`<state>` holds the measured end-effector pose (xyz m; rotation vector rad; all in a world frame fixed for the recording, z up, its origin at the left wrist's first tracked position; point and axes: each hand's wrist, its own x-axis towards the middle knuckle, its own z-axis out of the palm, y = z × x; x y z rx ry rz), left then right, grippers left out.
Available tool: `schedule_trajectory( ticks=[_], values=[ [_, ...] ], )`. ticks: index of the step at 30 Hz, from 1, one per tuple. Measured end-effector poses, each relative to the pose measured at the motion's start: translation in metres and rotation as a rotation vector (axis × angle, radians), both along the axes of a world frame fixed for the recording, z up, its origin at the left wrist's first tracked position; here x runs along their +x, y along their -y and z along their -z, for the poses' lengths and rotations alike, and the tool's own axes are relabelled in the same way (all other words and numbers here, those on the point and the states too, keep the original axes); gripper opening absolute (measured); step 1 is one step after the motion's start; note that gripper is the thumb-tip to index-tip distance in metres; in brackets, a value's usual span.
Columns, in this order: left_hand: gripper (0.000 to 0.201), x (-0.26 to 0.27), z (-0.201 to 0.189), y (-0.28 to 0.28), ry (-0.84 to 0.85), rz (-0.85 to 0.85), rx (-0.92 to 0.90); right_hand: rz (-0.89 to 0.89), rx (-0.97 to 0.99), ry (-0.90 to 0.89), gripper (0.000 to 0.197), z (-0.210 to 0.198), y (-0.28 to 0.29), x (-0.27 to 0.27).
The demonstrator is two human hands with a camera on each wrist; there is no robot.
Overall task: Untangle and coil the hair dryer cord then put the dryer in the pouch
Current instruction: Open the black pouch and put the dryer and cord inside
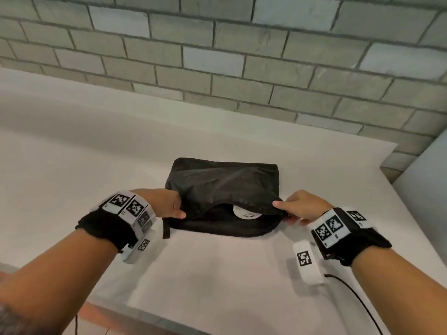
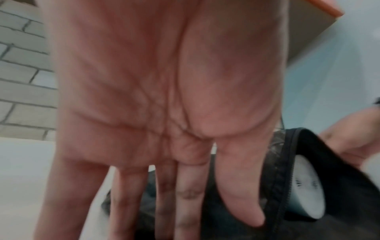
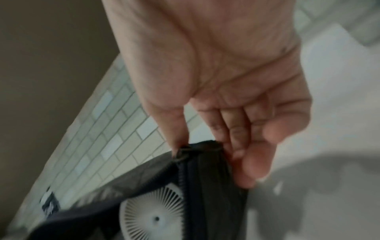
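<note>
A black pouch (image 1: 225, 187) lies flat on the white table (image 1: 72, 153), its zipper mouth facing me and gaping. Inside the mouth shows the hair dryer's white round rear grille (image 1: 246, 212), also seen in the right wrist view as the grille (image 3: 154, 217) and in the left wrist view as a white dryer end (image 2: 308, 186). The cord is hidden. My left hand (image 1: 180, 207) rests with straight fingers (image 2: 185, 194) on the pouch's left end. My right hand (image 1: 281, 209) pinches the upper rim of the pouch (image 3: 201, 146) at the mouth's right end, lifting it slightly.
A grey brick wall (image 1: 217, 56) runs along the back of the table. A pale panel (image 1: 423, 189) stands at the right. The table's front edge (image 1: 145, 313) is close to me. A thin black cable (image 1: 358, 301) trails from the white wrist unit (image 1: 306, 262).
</note>
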<state>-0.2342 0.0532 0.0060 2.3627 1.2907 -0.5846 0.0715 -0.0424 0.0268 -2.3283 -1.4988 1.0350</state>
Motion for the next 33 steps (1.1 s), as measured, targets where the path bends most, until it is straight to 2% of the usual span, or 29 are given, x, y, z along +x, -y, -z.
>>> schedule_trajectory(
  ticks=[3,6,7,9,12,14,17,21,23,25,28,33],
  values=[
    [0.041,0.008,-0.002,-0.006,-0.061,-0.072,0.084,0.078,-0.002,-0.125,0.018,0.001,0.008,-0.001],
    [0.039,0.007,-0.003,-0.008,-0.185,-0.115,0.217,0.146,-0.017,-0.323,0.014,0.000,0.017,0.001],
    [0.039,0.010,-0.008,-0.006,-0.176,-0.145,0.248,0.168,-0.016,-0.379,0.013,0.000,0.020,0.001],
    [0.037,0.028,-0.025,0.008,-0.082,-0.149,0.295,0.206,-0.001,-0.470,0.011,-0.001,0.026,0.002],
    [0.032,0.080,-0.052,0.052,0.248,-0.053,0.381,0.221,0.015,-0.578,0.011,-0.002,0.032,0.001],
    [0.041,0.115,-0.055,0.085,0.395,-0.002,0.321,0.222,0.025,-0.641,0.013,-0.003,0.035,-0.001],
    [0.045,0.148,-0.039,0.110,0.451,0.027,0.236,0.247,0.081,-0.718,0.015,-0.004,0.038,-0.004],
    [0.055,0.160,-0.026,0.112,0.486,-0.008,0.248,0.281,0.151,-0.747,0.020,0.000,0.040,-0.009],
    [0.047,0.160,-0.025,0.109,0.467,-0.031,0.264,0.275,0.181,-0.722,0.021,0.003,0.039,-0.012],
    [0.029,0.159,-0.024,0.108,0.460,-0.028,0.273,0.276,0.203,-0.710,0.020,0.005,0.038,-0.014],
    [0.018,0.154,-0.025,0.105,0.450,-0.048,0.174,0.270,0.198,-0.715,0.020,0.008,0.039,-0.012],
    [0.020,0.134,-0.017,0.095,0.760,-0.264,-0.167,0.217,0.175,-0.766,0.015,0.011,0.043,-0.009]
  ],
)
